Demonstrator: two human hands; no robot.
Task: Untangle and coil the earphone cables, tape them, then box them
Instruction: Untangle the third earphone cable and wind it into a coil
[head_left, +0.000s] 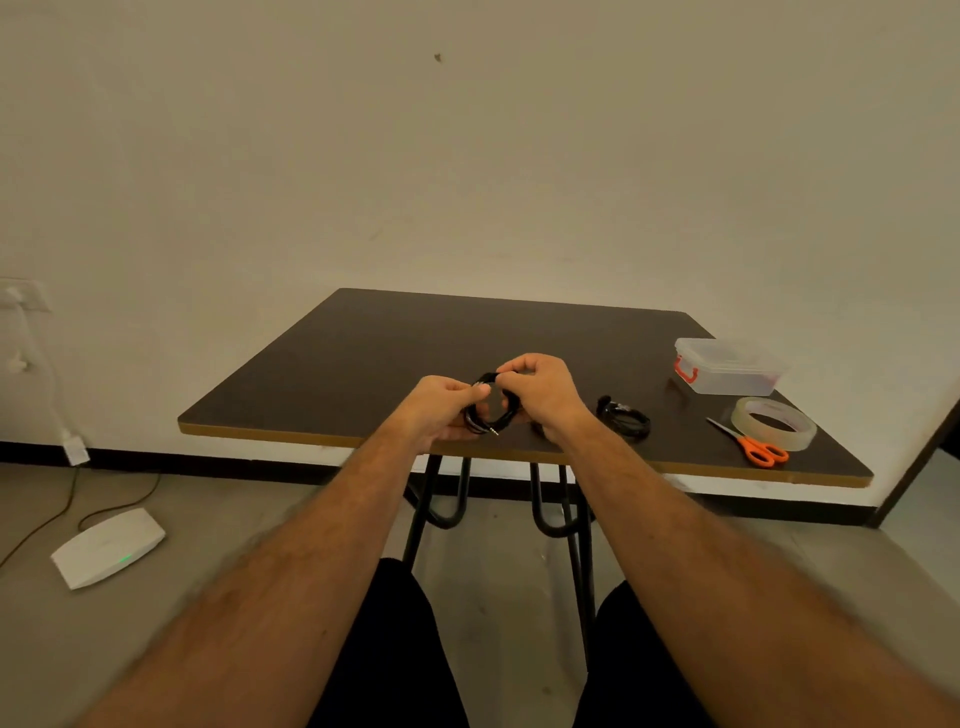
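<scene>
- Floor at far left holds a flat white router (108, 546) with a green light, its thin lead running up toward the wall; none of it belongs to the job.
- Left hand (445, 410) is pinched on the near side of the black earphone cable (493, 415), which is gathered in a small loop above the front edge of the dark table (363, 353); its metal plug pokes out below the loop.
- Right hand (540, 389) is closed on the far side of the same loop, fingers curled over the top turns.
- The cable looks light, thin and limp, likely springy enough to uncoil if let go, so I judge the hold belongs where the turns bunch together, not on the plug.
- A 2nd coil (623, 418), black and loosely wound, lies on the table just right of the right wrist.
- Orange-handled scissors (756, 444) lie near the front edge, touching or just beside the glossy clear tape roll (774, 423).
- Behind them stands the translucent plastic box (727, 366), lid on, with a red clip; rigid and smooth.
</scene>
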